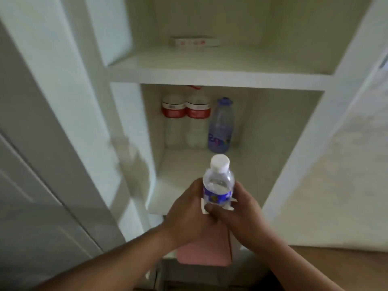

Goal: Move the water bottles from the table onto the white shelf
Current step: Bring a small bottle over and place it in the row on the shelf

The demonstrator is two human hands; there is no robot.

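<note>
Pink and flat, a blurred pad (204,250) lies lowest in view, beneath your wrists and partly hidden by them; what it is cannot be told. Above it your two hands meet around one small water bottle (218,183). Your left hand (186,213) wraps its lower body from the left, thumb laid across the front just under the blue label (218,195). Your right hand (244,208) curls round the same bottle from the right, so both hands grip it. Small white bits stick out between your fingers near the bottle's base, too blurred to name.

You hold the bottle nearly upright. It is clear, with water inside and a white cap (220,162) on top. It sits at the front edge of the lower compartment of the white shelf (184,175); your hands hide whether its base touches the board.

At the back of that compartment three bottles stand in a row by the rear wall. The first red-labelled bottle (173,114) is on the left, the second red-labelled bottle (197,115) is touching it, and a blue-tinted bottle (220,127) is just beside that on the right. On the board above, a low white box (196,42) with red marks lies near the back wall.
</note>
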